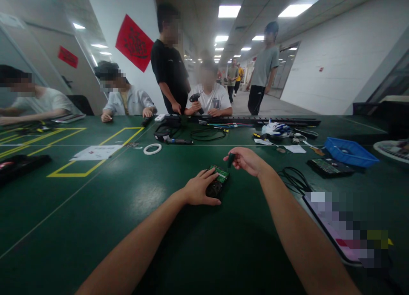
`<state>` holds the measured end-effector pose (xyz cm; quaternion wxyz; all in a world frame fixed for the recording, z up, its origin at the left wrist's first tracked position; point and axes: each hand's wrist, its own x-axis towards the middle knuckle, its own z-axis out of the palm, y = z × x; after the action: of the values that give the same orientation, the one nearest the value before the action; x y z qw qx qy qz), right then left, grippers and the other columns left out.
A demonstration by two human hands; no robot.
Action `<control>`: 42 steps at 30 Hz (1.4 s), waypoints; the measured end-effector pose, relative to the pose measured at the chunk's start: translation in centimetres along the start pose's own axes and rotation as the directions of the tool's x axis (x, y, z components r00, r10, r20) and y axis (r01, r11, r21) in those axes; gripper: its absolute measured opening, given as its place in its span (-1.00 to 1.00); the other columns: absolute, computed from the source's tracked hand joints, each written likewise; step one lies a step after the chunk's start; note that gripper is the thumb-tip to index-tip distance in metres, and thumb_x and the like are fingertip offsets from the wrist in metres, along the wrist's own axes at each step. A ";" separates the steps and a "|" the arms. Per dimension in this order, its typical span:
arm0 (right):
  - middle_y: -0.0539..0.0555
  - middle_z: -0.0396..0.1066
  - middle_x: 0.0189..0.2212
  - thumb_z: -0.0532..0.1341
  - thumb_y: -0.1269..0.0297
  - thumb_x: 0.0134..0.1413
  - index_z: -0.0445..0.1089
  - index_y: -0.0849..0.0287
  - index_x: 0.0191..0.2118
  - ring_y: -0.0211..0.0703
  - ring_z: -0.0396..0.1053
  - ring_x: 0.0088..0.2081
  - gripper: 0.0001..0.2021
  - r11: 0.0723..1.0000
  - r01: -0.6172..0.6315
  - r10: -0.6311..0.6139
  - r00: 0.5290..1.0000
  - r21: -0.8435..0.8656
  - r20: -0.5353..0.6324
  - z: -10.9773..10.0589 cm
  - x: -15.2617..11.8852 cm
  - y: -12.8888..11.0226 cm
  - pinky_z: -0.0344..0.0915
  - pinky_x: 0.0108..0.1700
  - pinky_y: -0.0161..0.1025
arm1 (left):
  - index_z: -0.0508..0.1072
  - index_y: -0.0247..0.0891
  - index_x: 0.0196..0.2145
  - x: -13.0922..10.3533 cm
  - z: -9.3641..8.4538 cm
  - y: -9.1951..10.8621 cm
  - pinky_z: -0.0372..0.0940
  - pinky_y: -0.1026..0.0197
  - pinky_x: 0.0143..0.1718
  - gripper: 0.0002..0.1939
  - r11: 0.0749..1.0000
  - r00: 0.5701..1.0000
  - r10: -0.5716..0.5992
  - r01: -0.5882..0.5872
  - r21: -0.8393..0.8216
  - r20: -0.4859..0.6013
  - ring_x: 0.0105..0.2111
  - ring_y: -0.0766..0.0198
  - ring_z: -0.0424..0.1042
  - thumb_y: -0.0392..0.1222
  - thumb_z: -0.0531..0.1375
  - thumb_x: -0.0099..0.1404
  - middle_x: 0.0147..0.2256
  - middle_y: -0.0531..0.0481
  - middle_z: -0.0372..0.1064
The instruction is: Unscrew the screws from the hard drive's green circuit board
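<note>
A small black device with an exposed green circuit board (221, 174) lies on the green table, partly covered by my left hand (203, 187). The fingers of that hand are spread flat across its left side, and the thumb stretches along the near edge. Above the device's far right corner, my right hand (246, 160) is closed around the dark green handle of a screwdriver (230, 159). The screwdriver stands nearly upright, its thin shaft pointing down at the board's edge. Whether the tip touches a screw is too small to tell.
To the right are a blue tray (351, 152), another circuit-board device (330, 167), a black cable (294, 180) and a phone-like screen (335, 231). A white tape ring (152, 148) and a black pen-shaped tool (179, 141) lie ahead. Across the table, a person holds a power drill (196, 102).
</note>
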<state>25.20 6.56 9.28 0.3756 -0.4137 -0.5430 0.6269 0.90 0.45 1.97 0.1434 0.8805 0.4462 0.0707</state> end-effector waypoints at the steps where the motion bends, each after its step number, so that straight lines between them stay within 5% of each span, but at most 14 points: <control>1: 0.24 0.56 -0.28 0.18 0.27 0.11 0.33 0.19 -0.30 -0.26 0.27 -0.54 -0.90 1.000 -0.009 0.009 1.000 0.007 0.004 0.0 0.0 0.0 0.16 -0.55 -0.30 | -0.11 -0.03 0.41 0.0 0.0 0.0 -0.08 -0.18 0.33 0.18 1.000 1.000 -0.001 0.001 0.002 0.002 0.39 -0.20 -0.23 0.54 0.19 0.01 0.43 -0.02 -0.32; 11: 0.18 0.49 -0.30 0.10 0.29 0.20 0.49 0.26 -0.18 -0.26 0.32 -0.49 -0.76 0.999 -0.019 0.015 0.997 0.051 0.080 0.3 -0.4 -0.1 0.27 -0.49 -0.32 | -0.10 -0.02 0.41 -0.1 0.1 -0.1 -0.06 -0.23 0.31 0.18 1.000 1.000 -0.004 0.004 -0.009 0.003 0.38 -0.23 -0.23 0.54 0.20 0.00 0.43 -0.04 -0.30; 21: 0.28 0.51 -0.22 0.11 0.28 0.25 0.36 0.25 -0.21 -0.21 0.42 -0.41 -0.85 0.982 -0.086 0.071 0.993 0.170 0.091 0.3 0.1 0.3 0.43 -0.34 -0.25 | -0.08 -0.02 0.41 -0.1 0.1 0.0 -0.07 -0.18 0.32 0.17 1.000 1.000 0.008 -0.008 -0.007 -0.021 0.38 -0.20 -0.22 0.52 0.21 0.00 0.43 -0.02 -0.30; 29: 0.17 0.50 -0.24 0.15 0.20 0.23 0.42 0.17 -0.01 -0.24 0.36 -0.46 -0.72 1.000 -0.004 0.003 0.993 0.004 0.122 -0.2 0.2 0.4 0.31 -0.46 -0.31 | -0.08 -0.04 0.41 -0.1 0.3 -0.3 -0.07 -0.18 0.33 0.18 1.000 0.999 0.017 -0.016 0.004 -0.035 0.38 -0.22 -0.20 0.54 0.20 -0.01 0.43 -0.03 -0.29; 42: 0.16 0.50 -0.29 0.14 0.18 0.20 0.49 0.22 -0.16 -0.26 0.29 -0.48 -0.73 0.998 -0.004 0.006 0.999 -0.061 0.032 -0.7 0.2 0.4 0.21 -0.50 -0.33 | -0.10 -0.01 0.41 -0.1 0.0 -0.2 -0.06 -0.21 0.32 0.19 1.000 1.000 0.002 -0.002 -0.017 -0.003 0.38 -0.24 -0.23 0.55 0.20 -0.01 0.43 -0.03 -0.31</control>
<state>25.74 6.99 8.85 0.3526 -0.4161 -0.5669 0.6174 0.72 0.48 1.91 0.1499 0.8795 0.4452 0.0759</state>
